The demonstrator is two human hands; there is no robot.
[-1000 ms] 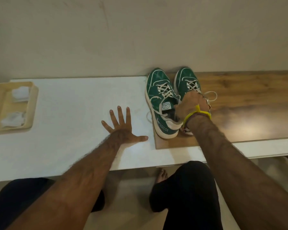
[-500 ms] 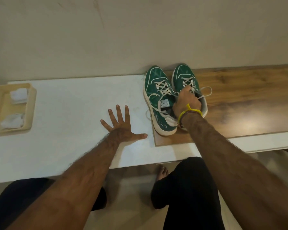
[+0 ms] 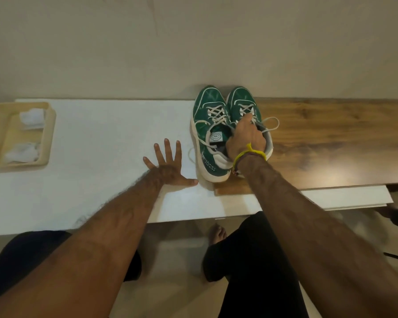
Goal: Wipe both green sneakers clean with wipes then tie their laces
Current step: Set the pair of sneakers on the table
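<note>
1. Two green sneakers (image 3: pixel 214 131) are set side by side at the far edge of the worktop (image 3: pixel 106 138), toes toward the wall, where the white surface meets a wooden board (image 3: pixel 331 143).
2. Loose laces (image 3: pixel 270 123) are seen on both shoes; one loop is trailed to the right over the board, another end off the left shoe's near side. No bow is seen tied.
3. The right hand (image 3: pixel 246 140) is laid over the right sneaker's collar, its fingers curled about the lace area; exactly what is pinched cannot be told.
4. The left hand (image 3: pixel 170 164) is pressed flat on the white surface, fingers spread wide, just left of the left sneaker.
5. Crumpled white wipes (image 3: pixel 31 118) are held in a tray (image 3: pixel 50 134) at the far left corner, well apart from the shoes. Wiping is judged possibly finished; tying is left for both.
6. Bare white surface is shown between tray and shoes, and bare board to the right; the near edge lies close to the heels.
</note>
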